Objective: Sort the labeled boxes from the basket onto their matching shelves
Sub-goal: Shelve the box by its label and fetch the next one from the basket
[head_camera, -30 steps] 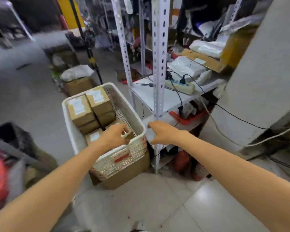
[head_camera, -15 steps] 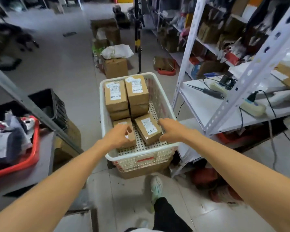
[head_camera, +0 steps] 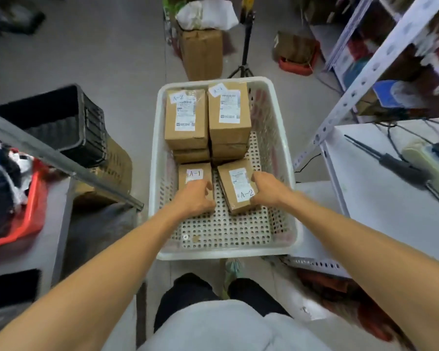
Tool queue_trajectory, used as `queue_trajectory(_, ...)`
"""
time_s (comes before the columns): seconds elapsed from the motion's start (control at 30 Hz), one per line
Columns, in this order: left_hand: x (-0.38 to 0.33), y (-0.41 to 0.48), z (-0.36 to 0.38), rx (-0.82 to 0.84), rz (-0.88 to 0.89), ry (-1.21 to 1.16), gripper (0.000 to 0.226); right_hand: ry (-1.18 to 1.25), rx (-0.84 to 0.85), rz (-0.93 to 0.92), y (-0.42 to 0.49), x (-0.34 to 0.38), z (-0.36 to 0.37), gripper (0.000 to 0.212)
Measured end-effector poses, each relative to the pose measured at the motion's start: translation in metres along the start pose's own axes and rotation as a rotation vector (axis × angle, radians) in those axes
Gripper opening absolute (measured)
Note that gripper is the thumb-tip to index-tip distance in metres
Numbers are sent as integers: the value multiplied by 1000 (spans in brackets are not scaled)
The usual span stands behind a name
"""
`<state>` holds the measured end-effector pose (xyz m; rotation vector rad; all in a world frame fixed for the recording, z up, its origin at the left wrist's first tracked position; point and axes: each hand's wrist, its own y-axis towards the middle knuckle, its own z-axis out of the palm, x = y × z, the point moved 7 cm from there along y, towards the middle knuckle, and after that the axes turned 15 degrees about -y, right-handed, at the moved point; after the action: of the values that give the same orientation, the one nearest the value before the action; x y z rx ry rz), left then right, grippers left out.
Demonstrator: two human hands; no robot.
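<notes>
Inside the white basket (head_camera: 281,153) on the floor, the left hand (head_camera: 194,196) curled its fingers over the near end of the box marked A-1 (head_camera: 195,173), while the right hand (head_camera: 266,188) clasped the right edge of the tilted A-2 box (head_camera: 235,184), stacked boxes (head_camera: 205,117) lying beyond.

Grey concrete floor (head_camera: 112,59) carries my white perforated plastic basket (head_camera: 285,173), which surrounds both hands. Beyond the hands I see a tall brown cardboard carton (head_camera: 202,54); left of my left hand, a black plastic crate (head_camera: 86,127).
</notes>
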<state>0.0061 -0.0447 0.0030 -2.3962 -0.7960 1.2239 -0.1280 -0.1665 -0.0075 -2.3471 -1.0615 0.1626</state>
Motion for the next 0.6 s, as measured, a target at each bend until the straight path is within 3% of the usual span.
queue_trajectory(0.13, 26, 35, 36, 71, -119, -79, 47, 149, 7, 62, 33, -10, 32, 36)
queue_trajectory(0.4, 104, 119, 118, 97, -328, -411, 48, 272, 65, 319, 100, -41, 136, 53)
queue_trajectory(0.6, 130, 168, 172, 71, -337, -462, 69, 293, 26, 389, 152, -63, 176, 61)
